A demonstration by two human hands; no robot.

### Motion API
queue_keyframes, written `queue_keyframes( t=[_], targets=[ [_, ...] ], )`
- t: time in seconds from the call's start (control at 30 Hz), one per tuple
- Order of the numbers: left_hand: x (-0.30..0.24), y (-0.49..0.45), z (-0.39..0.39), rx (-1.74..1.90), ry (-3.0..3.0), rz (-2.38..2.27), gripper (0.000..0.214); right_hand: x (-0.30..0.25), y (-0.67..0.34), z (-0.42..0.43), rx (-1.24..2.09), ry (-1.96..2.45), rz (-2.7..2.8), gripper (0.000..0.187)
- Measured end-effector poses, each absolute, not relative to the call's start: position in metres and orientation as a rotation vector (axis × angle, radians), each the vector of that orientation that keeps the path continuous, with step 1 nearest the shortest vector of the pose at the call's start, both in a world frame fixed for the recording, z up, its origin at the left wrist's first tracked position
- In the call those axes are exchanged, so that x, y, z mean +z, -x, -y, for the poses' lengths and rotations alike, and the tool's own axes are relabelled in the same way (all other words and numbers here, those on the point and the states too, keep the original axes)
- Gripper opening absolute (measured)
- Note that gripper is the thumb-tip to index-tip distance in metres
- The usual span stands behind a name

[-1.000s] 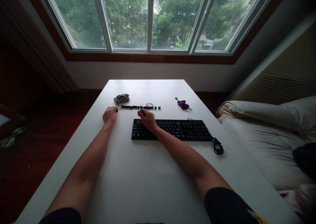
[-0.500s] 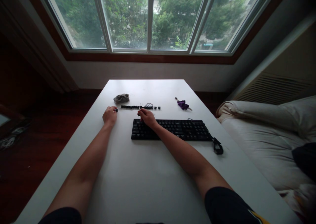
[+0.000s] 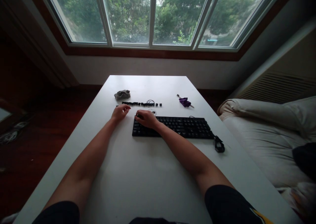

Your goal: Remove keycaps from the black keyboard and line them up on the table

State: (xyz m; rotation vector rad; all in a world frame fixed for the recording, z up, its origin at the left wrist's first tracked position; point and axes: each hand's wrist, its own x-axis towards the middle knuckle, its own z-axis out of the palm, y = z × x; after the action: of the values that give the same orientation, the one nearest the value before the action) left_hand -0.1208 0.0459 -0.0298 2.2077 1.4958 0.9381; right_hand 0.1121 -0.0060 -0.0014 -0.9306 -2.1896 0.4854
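Observation:
My left hand [image 3: 120,112] is just above the white table, left of the keyboard, its fingers loosely bent and apart with nothing visible in them. Beyond it runs a row of small black keycaps [image 3: 140,103], and one dark keycap [image 3: 117,106] sits at the row's left end. My right hand [image 3: 146,119] rests over the top left corner of the black keyboard [image 3: 181,126], fingers curled down and closed. Something dark shows between the thumb and fingers; what it is I cannot make out. Behind that hand lies a thin wire loop [image 3: 154,112].
A crumpled grey cloth [image 3: 122,94] lies at the back left of the table [image 3: 138,178]. Back right is a purple cloth [image 3: 184,102] with a thin brush-like stick. The keyboard's bundled cable [image 3: 218,144] lies at its right end. A pale sofa [image 3: 249,131] stands alongside.
My left hand has moved right, away from a keycap at the row's left end, and its fingers have parted. My right hand has lowered onto the keyboard's corner. The view has tilted slightly.

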Motion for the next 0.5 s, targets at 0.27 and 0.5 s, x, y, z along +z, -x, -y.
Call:
queue_keyframes(
  t=[0.27, 0.5],
  targets=[
    [-0.022, 0.102, -0.038, 0.561, -2.11, -0.918, 0.031, -0.008, -0.112, 0.0, 0.561, 1.12, 1.952, 0.018],
    [-0.016, 0.098, -0.032, 0.579, -2.166, -0.92, 0.034, -0.009, -0.11, -0.001, 0.571, 1.199, 1.892, 0.023]
  ],
)
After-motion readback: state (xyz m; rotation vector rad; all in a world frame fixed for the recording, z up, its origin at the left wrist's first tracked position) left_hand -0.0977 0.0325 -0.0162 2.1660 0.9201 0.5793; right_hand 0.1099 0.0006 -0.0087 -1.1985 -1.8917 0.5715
